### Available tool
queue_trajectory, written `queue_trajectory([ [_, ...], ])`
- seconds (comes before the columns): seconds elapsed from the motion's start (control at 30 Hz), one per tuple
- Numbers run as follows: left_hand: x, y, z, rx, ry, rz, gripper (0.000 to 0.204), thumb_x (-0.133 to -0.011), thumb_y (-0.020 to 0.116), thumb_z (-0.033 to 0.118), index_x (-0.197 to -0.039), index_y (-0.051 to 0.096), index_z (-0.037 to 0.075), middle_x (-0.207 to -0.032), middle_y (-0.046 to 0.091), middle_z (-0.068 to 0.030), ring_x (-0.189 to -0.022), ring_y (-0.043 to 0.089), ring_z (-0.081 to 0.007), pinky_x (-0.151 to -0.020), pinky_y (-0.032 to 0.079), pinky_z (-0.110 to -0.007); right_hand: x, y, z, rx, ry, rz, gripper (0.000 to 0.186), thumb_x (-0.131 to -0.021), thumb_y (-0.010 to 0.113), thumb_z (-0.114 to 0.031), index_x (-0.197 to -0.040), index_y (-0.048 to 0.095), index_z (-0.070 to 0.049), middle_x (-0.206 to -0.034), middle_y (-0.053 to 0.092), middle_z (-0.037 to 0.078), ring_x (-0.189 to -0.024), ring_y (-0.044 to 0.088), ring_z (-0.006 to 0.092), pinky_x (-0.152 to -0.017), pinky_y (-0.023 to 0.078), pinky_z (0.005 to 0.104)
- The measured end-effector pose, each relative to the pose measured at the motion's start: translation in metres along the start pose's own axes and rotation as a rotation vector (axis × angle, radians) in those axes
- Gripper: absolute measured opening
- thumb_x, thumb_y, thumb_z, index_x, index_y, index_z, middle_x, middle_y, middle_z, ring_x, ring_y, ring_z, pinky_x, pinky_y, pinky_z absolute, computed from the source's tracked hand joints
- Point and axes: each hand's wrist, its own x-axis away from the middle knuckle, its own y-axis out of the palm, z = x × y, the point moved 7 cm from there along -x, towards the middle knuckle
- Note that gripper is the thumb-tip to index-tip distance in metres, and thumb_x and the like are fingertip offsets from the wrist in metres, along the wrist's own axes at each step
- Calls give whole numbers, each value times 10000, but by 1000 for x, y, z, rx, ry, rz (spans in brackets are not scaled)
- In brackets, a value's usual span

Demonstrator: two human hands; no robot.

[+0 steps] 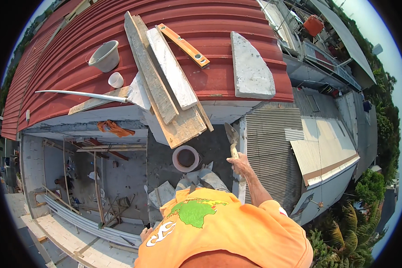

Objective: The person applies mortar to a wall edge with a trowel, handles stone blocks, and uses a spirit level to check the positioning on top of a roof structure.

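Hands are well apart. Right hand (240,165) is closed around the handle of a trowel (231,135), arm extended forward and to the right. The trowel's blade points away from the person, just beside a narrow pale wall edge (242,154); whether the two touch cannot be told. Left hand (145,233) is low on the left, largely hidden by the orange shirt (250,228); whether it grips anything cannot be determined.

Ahead of the shirt, a round pale bucket (175,160) with dark contents stands on the grey floor (161,149), left of the trowel.

Beyond the bucket, a broad weathered plank (186,130) projects past the edge of a red ribbed roof (214,22). A narrower plank (149,67) and a whitish board (172,67) lie lengthwise over it. To the left, an orange cloth (115,128) hangs over a wall top.

On the roof, left of the planks, are a thin white curved strip (82,94), a small white pot (115,80) and a tilted grey pail (103,58). Right of the planks lie an orange spirit level (183,46) and, apart from it, a flat grey slab (252,69) with one curved edge.

Farther right are a grey corrugated roof (272,147) and green trees (370,187).
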Motion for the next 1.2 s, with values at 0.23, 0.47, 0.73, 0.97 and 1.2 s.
queue_trajectory([
  [0.23,-14,6,-26,314,242,-129,619,-795,707,259,-1247,549,-133,-751,563,-75,-658,476,-141,-592,421,-317,-3,-18,22,79,71,21,296,-794,725,-173,-959,532,-21,-678,540,43,-517,509,132,-451,420,310],
  [0.47,2,11,80,-27,-54,2,650,-792,715,252,-1273,522,-140,-828,616,-93,-662,501,-123,-573,422,-285,-3,-43,108,233,74,40,225,-736,741,-131,-785,574,12,-614,565,69,-527,557,177,-481,452,334],
  [0.73,-13,11,132,171,-22,1,698,-791,724,206,-1341,459,-131,-1281,579,-256,-1159,580,-272,-989,437,-349,42,-58,213,604,365,18,319,-704,762,-174,-864,654,81,-747,680,214,-676,698,304,-612,569,392],
  [0.97,-8,4,122,321,-37,5,680,-804,718,193,-1343,457,-129,-1328,543,-258,-1227,540,-280,-1036,406,-343,70,-46,205,826,288,25,308,-717,757,-165,-847,650,93,-774,691,211,-659,701,279,-575,566,389],
  [1.2,-5,17,22,339,-102,52,764,-806,723,283,-1382,415,-113,-1347,528,-264,-1165,584,-325,-922,488,-360,33,-17,158,556,210,-55,268,-741,749,-136,-833,615,77,-677,639,137,-557,637,239,-484,515,356],
])
